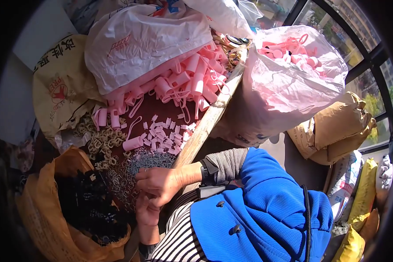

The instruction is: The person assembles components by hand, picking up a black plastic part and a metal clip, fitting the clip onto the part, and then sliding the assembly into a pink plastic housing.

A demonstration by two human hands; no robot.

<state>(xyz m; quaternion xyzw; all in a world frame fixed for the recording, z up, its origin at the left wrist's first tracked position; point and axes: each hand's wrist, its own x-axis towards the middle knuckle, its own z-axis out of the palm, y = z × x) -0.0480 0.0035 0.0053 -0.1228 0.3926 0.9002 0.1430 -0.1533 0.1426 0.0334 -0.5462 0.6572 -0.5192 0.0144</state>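
while the right hand (pixel 159 183) and left hand (pixel 146 214) curl together, on what i can't tell, a bump could scatter the gray bits (pixel 148 160) at their 12 o'clock.

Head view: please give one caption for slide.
Right hand and left hand close together beside small grey pieces, pink cylinders beyond.

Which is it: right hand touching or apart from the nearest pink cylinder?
Apart. The head view shows small grey pieces in the gap between the right hand and the pink cylinder.
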